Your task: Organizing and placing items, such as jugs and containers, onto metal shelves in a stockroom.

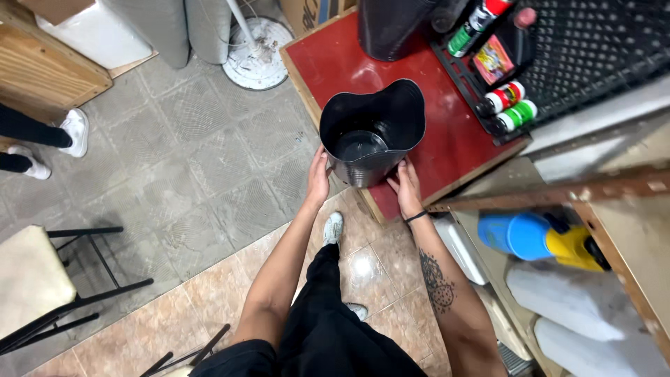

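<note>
Here both hands (318, 178) (407, 187) grip an empty black pot (373, 132).

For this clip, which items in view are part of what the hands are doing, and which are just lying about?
In hand:
- black flexible pot, open and empty, standing on the red table
- left hand and right hand, pressed to its lower sides

Lying about:
- spray cans in the black tray
- blue and yellow sprayer
- white fan base
- cushioned stool
</note>
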